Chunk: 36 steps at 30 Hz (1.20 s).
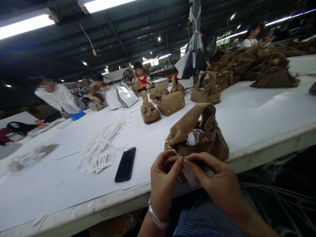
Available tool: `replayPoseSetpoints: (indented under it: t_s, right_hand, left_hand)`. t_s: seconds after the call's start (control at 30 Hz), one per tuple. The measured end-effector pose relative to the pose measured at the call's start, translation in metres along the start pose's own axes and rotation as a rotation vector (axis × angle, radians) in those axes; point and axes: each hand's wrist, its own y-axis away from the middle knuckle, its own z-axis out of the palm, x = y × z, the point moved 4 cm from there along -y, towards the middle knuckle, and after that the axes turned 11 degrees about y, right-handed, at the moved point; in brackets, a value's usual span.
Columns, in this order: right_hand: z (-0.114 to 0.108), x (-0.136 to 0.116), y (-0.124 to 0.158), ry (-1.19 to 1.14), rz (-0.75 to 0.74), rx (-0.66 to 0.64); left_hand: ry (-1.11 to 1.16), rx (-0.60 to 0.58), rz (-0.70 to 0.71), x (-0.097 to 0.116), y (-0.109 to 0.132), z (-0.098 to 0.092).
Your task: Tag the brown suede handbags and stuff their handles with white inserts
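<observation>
A brown handbag (197,138) stands at the table's near edge, its wide handle arched upward and clear plastic showing in its opening. From the metal ring at the handle's left base runs a thin pale string (174,151). My left hand (164,177) pinches this string between thumb and forefinger. Close against it, my right hand (212,174) is also closed in a pinch at the string's end. A pale hang tag (189,174) dangles below the fingertips, partly covered by my right hand.
Left of my hands lie a black phone (125,164), several printed tags (105,160) and a bundle of white tubes (103,136). More brown bags (171,102) stand beyond, with a large pile (237,62) at the back right. Co-workers (61,95) stand along the far side.
</observation>
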Motion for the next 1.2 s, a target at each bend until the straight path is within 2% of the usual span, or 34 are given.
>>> replayPoseSetpoints:
  t_s: [0.53, 0.83, 1.0, 1.2]
  right_hand:
    - [0.008, 0.006, 0.009, -0.122, 0.164, 0.054]
    - [0.014, 0.012, 0.013, -0.171, 0.212, 0.027]
    - [0.015, 0.010, 0.012, -0.258, 0.245, 0.017]
    - [0.016, 0.011, 0.013, -0.266, 0.252, 0.019]
  left_hand:
    - [0.020, 0.039, 0.000, -0.005, 0.004, 0.003]
    - [-0.110, 0.085, 0.142, -0.004, 0.011, 0.004]
    - [0.057, 0.059, 0.037, -0.009, 0.010, 0.003]
    - [0.075, 0.067, 0.025, -0.010, 0.008, 0.003]
